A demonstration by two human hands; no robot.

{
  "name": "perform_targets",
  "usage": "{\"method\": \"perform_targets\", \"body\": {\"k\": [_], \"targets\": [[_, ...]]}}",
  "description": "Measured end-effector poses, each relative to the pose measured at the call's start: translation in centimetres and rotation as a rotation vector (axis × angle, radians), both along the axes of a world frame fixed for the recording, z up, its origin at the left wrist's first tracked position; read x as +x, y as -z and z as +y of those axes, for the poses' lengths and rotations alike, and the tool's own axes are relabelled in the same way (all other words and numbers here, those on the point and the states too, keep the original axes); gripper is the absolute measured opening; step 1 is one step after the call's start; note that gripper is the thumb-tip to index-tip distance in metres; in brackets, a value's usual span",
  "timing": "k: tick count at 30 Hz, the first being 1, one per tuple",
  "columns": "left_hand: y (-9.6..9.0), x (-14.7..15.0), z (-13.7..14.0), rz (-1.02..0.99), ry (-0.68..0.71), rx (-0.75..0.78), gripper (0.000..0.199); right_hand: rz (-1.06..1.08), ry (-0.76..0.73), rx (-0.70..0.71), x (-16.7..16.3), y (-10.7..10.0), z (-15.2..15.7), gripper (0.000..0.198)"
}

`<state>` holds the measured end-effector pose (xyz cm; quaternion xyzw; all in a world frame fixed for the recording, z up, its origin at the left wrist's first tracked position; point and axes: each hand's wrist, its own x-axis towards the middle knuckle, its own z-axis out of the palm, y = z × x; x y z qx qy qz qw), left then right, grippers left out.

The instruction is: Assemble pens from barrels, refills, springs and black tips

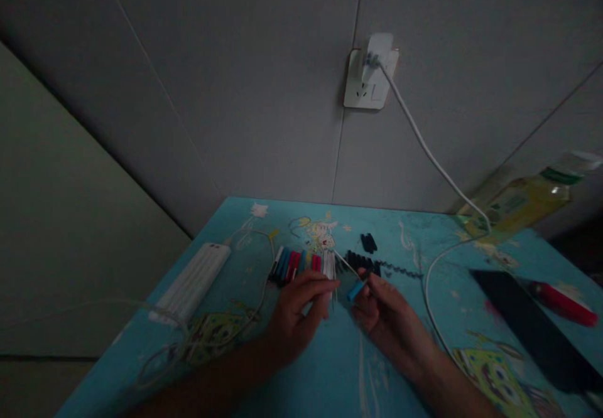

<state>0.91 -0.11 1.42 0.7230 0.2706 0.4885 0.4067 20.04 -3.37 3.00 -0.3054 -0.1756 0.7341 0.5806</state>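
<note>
My right hand (393,321) is closed on a blue pen part (357,290), a short cylinder. At its fingertips there is also a small black piece, and a thin white stick points from it to the upper left. My left hand (296,317) is just left of it, fingers stretched and apart, over the lower ends of thin white pen refills (329,263). Whether it touches them I cannot tell. Beyond it, red, blue and black pen barrels (293,263) lie in a row. Several black caps (359,260) lie beyond my right hand, with a line of small dark pieces (400,270) beside them.
Two black pieces (369,243) lie farther back. A white power strip (191,283) with a loose cable is on the left. At right are a dark flat blade-like object (532,327), a red handle (563,304) and a bottle (522,204). A charger cable (424,145) hangs from the wall socket.
</note>
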Motion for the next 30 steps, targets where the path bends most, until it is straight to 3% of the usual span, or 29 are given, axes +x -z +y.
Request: {"method": "perform_targets", "body": {"k": [4, 7, 11, 17, 20, 30], "targets": [[-0.3, -0.2, -0.2, 0.123, -0.004, 0.260, 0.038, 0.027, -0.064, 0.014, -0.8, 0.4, -0.3, 0.019], [-0.4, -0.3, -0.3, 0.132, 0.010, 0.337, 0.039, -0.045, -0.128, 0.017, -1.2, 0.7, -0.5, 0.018], [-0.8, -0.6, -0.3, 0.118, 0.001, 0.372, 0.032, -0.217, -0.193, 0.042, -1.5, 1.1, -0.5, 0.028], [-1.1, -0.8, -0.7, 0.161, -0.016, 0.374, 0.025, -0.350, -0.279, 0.164, -2.1, 1.5, -0.6, 0.024], [-1.3, -0.8, -0.9, 0.172, -0.025, 0.408, 0.024, -0.350, -0.354, 0.213, -2.2, 1.5, -0.6, 0.027], [-2.2, -0.6, -1.1, 0.115, -0.001, 0.432, 0.024, -0.281, -0.376, 0.150, -2.3, 1.2, -0.9, 0.026]]}}
